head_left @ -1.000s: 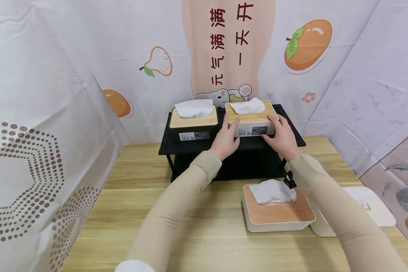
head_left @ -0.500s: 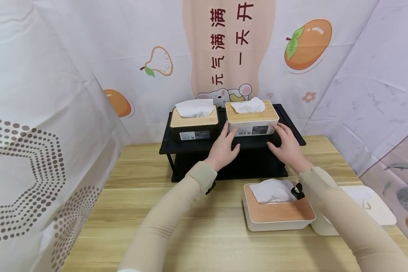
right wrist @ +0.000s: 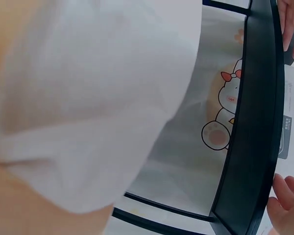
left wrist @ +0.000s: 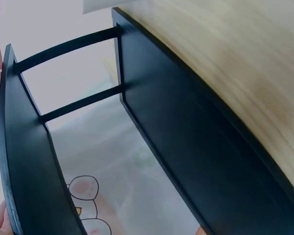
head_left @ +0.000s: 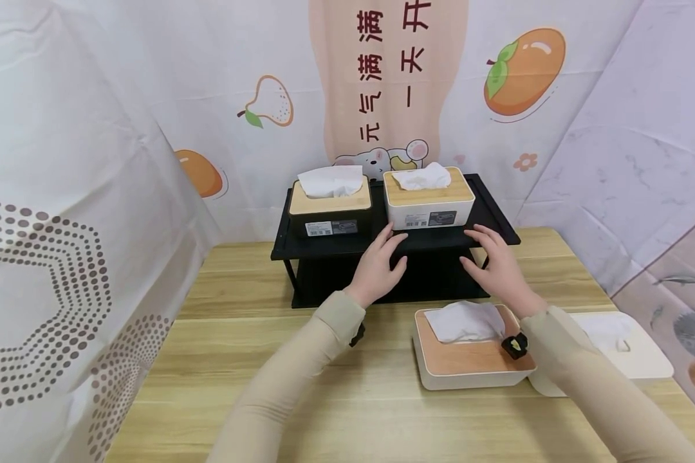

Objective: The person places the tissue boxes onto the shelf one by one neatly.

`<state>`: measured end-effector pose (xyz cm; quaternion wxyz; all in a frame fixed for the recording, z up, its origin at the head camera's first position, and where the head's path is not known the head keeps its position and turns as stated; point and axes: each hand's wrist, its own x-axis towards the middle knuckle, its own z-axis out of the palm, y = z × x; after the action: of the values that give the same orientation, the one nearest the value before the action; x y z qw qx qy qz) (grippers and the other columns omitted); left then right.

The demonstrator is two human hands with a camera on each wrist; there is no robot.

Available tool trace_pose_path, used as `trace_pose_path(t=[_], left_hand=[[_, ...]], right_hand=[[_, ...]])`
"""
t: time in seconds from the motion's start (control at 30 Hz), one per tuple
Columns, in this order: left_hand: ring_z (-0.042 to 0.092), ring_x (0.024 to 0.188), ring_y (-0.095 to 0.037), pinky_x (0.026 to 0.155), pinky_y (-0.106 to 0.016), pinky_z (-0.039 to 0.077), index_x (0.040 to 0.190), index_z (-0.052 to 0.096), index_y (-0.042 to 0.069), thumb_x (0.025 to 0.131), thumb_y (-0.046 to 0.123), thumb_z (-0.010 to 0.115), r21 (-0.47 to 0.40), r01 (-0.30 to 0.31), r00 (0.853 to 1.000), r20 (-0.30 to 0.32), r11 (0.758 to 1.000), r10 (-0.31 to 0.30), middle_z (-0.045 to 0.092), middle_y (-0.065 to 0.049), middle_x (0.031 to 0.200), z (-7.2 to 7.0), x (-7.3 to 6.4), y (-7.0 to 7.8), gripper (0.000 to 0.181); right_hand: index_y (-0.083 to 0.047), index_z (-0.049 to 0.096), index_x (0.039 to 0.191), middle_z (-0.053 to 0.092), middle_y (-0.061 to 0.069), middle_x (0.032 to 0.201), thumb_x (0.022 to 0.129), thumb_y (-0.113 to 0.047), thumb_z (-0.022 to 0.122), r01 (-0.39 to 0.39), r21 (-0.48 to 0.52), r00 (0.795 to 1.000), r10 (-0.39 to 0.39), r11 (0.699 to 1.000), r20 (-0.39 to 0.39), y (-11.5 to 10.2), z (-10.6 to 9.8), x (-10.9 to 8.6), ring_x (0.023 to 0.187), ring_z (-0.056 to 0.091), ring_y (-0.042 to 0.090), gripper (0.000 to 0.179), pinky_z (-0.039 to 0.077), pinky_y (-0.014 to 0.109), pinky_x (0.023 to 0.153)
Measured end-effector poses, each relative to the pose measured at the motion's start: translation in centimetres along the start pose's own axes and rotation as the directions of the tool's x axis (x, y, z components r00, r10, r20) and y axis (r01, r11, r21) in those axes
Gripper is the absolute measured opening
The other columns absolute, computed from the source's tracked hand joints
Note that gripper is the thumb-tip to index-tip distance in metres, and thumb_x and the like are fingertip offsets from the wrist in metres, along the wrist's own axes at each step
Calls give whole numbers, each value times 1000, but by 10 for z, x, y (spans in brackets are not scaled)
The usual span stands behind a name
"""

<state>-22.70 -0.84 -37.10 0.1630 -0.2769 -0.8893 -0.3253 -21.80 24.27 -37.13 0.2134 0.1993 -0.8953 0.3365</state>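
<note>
On the top tier of a black two-tier shelf sits a white tissue box with a light wooden lid and a tissue sticking out. My left hand is just in front of that box's left side, its fingers apart. To the right, my right hand hovers by the shelf's front edge, fingers spread and holding nothing. A black tissue box with a pale wooden lid stands left of the white one. Fingertips of the right hand show near the shelf edge in the right wrist view.
A cream tissue box with a reddish-brown lid is on the wooden table, below my right wrist. Farther right, a white box is partly hidden by my right sleeve. Printed cloth hangs behind and at both sides.
Both hands have let go of the white tissue box and drawn back toward me, the right hand also moving rightward. The box stays on the shelf.
</note>
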Motion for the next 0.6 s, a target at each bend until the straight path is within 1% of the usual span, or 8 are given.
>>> trace_pose_path(t=[0.13,0.2,0.27,0.3,0.4,0.43,0.53,0.6], left_hand=[[44,132,-29,105,-45,38,132,54,6,93,13,57,40,-64,998,8,997,64,33,-20,150,0,-9,1,39],[43,132,-30,106,-46,37,131,54,5,93,12,58,56,-95,995,15,994,94,34,-21,149,-1,-14,0,39],[41,134,-30,108,-46,35,131,54,5,93,12,58,59,-105,994,33,993,103,33,-21,149,-1,-18,2,39],[40,135,-31,108,-46,35,131,54,5,93,12,58,54,-106,994,38,993,104,33,-21,149,-1,-20,3,39],[34,137,-34,109,-47,33,130,55,6,93,13,59,39,-98,994,57,994,96,29,-23,151,2,-29,7,38],[32,138,-35,109,-48,33,130,55,6,93,14,59,33,-93,994,64,995,91,27,-23,152,4,-32,9,38],[27,139,-39,109,-51,32,131,54,7,94,18,58,11,-78,992,98,997,77,20,-25,154,11,-42,13,38],[25,140,-40,109,-51,31,134,52,9,96,22,55,-1,-49,988,144,999,48,15,-24,155,15,-49,16,40]], right_hand=[[6,53,125,42,30,136,81,0,69,15,-1,1000,-15,1000,-1,1,-1,-9,119,45,45,47,36,59,95],[6,53,125,43,30,136,81,0,69,22,-5,1000,-22,1000,6,-1,-3,-13,115,48,44,47,40,52,90],[5,54,125,43,29,136,82,-1,69,23,-15,1000,-23,1000,19,-2,-4,-17,93,59,31,46,44,39,81],[4,54,125,44,28,136,82,-2,69,23,-21,999,-22,1000,26,-3,-5,-20,81,59,25,46,45,33,73],[3,55,125,44,27,136,82,-2,69,16,-18,999,-15,1000,49,-5,-6,-27,86,60,25,45,42,32,71],[3,55,124,44,27,136,82,-2,69,13,-12,998,-13,1000,56,-5,-6,-29,88,60,26,45,44,36,75],[4,56,122,45,28,135,81,0,70,10,11,998,-11,1000,68,-5,-6,-34,121,43,47,43,39,56,89],[4,56,121,45,28,135,81,0,70,9,15,997,-10,1000,77,-5,-7,-36,122,42,48,42,37,60,93]])
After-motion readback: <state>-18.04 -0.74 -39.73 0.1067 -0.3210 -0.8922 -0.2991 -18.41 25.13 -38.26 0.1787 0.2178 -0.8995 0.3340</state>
